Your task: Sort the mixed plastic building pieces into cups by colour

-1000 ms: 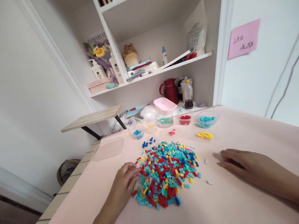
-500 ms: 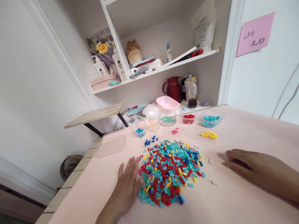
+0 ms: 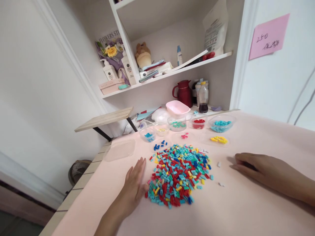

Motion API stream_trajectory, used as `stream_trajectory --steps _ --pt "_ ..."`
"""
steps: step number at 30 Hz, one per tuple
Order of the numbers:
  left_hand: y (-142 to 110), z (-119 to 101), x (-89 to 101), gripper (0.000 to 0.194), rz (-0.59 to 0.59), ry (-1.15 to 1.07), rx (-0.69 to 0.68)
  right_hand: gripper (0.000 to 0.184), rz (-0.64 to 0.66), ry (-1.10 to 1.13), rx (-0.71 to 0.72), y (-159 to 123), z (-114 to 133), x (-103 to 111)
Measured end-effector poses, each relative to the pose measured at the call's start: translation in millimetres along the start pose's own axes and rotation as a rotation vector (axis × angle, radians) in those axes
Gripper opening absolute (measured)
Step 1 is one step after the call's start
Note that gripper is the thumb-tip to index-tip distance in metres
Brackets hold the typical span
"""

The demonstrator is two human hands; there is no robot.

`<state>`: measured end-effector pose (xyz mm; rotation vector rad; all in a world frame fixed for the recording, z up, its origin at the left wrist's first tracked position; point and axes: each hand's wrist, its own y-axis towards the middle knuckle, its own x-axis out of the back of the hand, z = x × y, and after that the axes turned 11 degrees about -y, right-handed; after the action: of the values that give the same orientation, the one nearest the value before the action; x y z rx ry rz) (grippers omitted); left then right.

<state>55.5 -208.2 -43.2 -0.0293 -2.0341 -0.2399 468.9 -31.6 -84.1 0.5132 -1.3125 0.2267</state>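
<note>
A large pile of small building bricks [image 3: 179, 173] in many colours spreads over the pink tabletop. My left hand [image 3: 134, 183] rests at its left edge, fingers stretched out and thumb near the nearest bricks; nothing is held. To the right of the pile, my right hand [image 3: 251, 165] lies on its side on the table with fingers bent toward the thumb. Whatever might be between its fingertips is hidden. Between that hand and the pile are a loose white brick [image 3: 219, 164] and a few more pale bricks [image 3: 221, 184].
Behind the pile stand clear tubs of turquoise bricks [image 3: 222, 126], red bricks [image 3: 198, 123] and green bricks [image 3: 178, 124]. Yellow bricks [image 3: 219, 140] and dark blue bricks [image 3: 159, 145] lie on flat clear lids. A clear lid [image 3: 120, 150] sits left; a pink basin [image 3: 177, 108] stands behind.
The view has shifted slightly. My left hand has moved a little away from the pile, toward the left. My right hand stays in nearly the same place and pose.
</note>
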Motion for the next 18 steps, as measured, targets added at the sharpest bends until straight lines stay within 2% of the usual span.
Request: stream_trajectory --steps 3,8,13,18 --pt "-13.0 3.3 -1.7 0.090 0.090 0.089 0.033 0.043 0.111 0.002 0.034 0.5 2.2 4.3" --pt "-19.6 -4.2 -11.4 0.103 0.132 0.120 0.065 0.041 0.119 0.006 0.045 0.9 4.6 8.6" --pt "2.2 -22.1 -21.8 0.116 0.104 0.110 -0.153 0.039 0.074 0.018 0.045 -0.4 6.0 8.5" --pt "30.1 -36.2 -33.6 0.114 0.051 0.168 -0.338 0.039 0.059 -0.003 0.054 -0.5 6.4 7.7"
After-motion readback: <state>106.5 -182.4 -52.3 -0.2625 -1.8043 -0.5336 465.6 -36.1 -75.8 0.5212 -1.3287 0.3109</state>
